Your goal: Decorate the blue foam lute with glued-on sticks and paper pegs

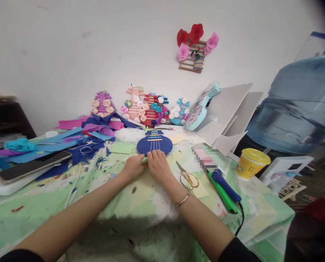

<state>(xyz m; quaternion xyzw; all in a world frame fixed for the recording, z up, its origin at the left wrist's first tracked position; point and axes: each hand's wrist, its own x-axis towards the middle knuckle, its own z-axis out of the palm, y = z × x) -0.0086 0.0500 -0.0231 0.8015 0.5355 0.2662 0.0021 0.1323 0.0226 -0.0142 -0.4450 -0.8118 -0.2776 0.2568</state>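
My left hand is closed, pinching a small green piece, perhaps paper. My right hand is closed beside it, and the green piece runs up against its fingers; what lies under them is hidden. Just beyond both hands lies a dark blue toy lute with a round body, white strings and stacked crossbars. The right fingertips overlap its near edge, and I cannot tell whether they touch it. Gold-handled scissors lie right of my right wrist, on a pale yellow paper sheet.
A blue glue gun and a green cutter lie right, near a yellow lidded tub. Blue felt scraps, white string and a phone lie left. Several decorated lutes stand against the wall.
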